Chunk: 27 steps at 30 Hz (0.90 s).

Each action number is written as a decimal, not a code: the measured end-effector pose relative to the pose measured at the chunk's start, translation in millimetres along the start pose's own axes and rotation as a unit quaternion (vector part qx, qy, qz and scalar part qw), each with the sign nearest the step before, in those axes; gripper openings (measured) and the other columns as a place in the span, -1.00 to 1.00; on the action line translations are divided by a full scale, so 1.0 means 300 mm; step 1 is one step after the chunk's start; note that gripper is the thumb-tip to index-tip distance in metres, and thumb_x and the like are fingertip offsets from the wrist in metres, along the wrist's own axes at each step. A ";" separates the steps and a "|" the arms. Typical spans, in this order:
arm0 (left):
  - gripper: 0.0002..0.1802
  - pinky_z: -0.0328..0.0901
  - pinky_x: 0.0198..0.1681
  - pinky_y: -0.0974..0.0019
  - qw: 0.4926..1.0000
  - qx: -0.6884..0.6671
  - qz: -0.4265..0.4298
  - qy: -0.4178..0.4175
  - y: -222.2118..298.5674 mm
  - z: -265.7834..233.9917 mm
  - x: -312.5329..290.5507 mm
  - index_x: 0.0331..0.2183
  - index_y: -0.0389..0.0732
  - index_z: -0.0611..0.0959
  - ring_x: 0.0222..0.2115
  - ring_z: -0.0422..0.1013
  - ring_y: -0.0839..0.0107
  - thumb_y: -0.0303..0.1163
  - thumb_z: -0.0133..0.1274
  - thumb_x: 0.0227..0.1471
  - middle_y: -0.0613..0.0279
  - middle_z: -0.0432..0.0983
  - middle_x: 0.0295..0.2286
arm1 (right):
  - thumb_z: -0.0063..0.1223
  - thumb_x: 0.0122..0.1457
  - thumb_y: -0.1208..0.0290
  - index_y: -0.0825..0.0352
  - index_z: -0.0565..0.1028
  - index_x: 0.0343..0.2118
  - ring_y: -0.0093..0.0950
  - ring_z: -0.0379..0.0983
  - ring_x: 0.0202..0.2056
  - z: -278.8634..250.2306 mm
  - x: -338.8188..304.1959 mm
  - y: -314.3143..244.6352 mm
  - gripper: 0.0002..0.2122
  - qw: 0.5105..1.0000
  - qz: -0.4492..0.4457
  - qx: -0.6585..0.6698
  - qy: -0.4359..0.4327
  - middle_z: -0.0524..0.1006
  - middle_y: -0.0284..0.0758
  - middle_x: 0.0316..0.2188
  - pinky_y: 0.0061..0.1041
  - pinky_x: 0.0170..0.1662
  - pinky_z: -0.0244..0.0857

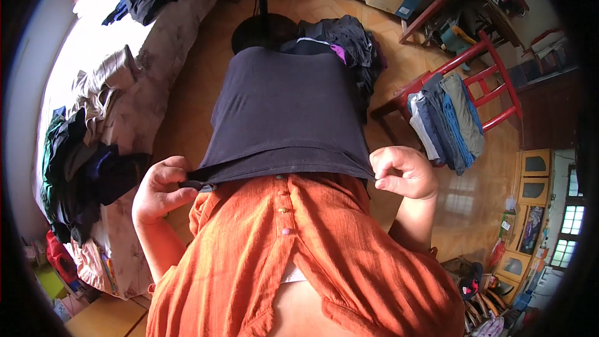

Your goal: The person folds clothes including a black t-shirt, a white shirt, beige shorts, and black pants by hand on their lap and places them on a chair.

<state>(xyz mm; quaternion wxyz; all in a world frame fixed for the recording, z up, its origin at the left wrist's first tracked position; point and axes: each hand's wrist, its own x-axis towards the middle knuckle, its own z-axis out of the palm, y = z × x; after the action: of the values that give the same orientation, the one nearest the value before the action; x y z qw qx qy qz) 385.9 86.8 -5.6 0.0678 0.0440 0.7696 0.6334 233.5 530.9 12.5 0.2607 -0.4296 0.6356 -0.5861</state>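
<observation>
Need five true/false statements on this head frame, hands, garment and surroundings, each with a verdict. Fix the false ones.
1. The left hand and right hand each pinch the dark garment. True.
2. The dark garment is bunched into a ball. False: it is spread out in front of the person, held near the two ends of its near edge.
3. Folded clothes lie stacked on the red chair. True.
4. The bed at the picture's left has no clothes on it. False: several loose clothes lie there.
5. The person's shirt is orange, with buttons down the front. True.
</observation>
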 end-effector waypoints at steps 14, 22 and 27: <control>-0.69 0.18 -0.45 0.21 0.978 0.177 -0.013 -0.108 0.009 -0.013 -0.022 -0.60 -0.33 0.50 -0.51 0.31 0.25 -0.35 0.29 -0.13 0.14 0.32 -0.58 | 0.19 0.03 0.62 0.35 0.45 -0.46 -0.37 0.35 -0.55 -0.008 0.015 -0.053 -0.89 0.995 -0.031 -0.021 -0.096 0.45 -0.32 -0.57 -0.43 -0.48 0.20; -0.60 0.34 -0.33 0.27 0.997 0.038 0.072 -0.017 -0.068 0.224 0.425 -0.25 -0.23 0.50 -0.39 0.44 0.29 -0.46 0.29 -0.19 0.14 0.48 -0.41 | 0.16 0.04 0.69 0.36 0.42 -0.41 -0.43 0.41 -0.39 0.189 0.473 -0.003 -0.86 0.984 -0.170 0.033 -0.033 0.44 -0.32 -0.45 -0.48 -0.29 0.30; -0.55 0.36 -0.23 0.21 0.943 0.222 -0.059 -0.241 0.050 0.215 0.519 -0.12 -0.10 0.56 -0.31 0.51 0.15 -0.29 0.26 -0.12 0.05 0.58 -0.30 | 0.17 0.12 0.63 0.33 0.38 -0.38 -0.53 0.43 -0.37 0.102 0.480 0.068 -0.85 0.992 -0.122 0.037 0.008 0.43 -0.39 -0.47 -0.54 -0.22 0.32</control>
<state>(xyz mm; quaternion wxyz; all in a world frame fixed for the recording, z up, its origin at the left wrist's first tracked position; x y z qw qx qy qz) 242.3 176.3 -10.4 0.2770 0.1643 0.8525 0.4118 182.9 391.0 12.2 0.1978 -0.4898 0.5581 -0.6399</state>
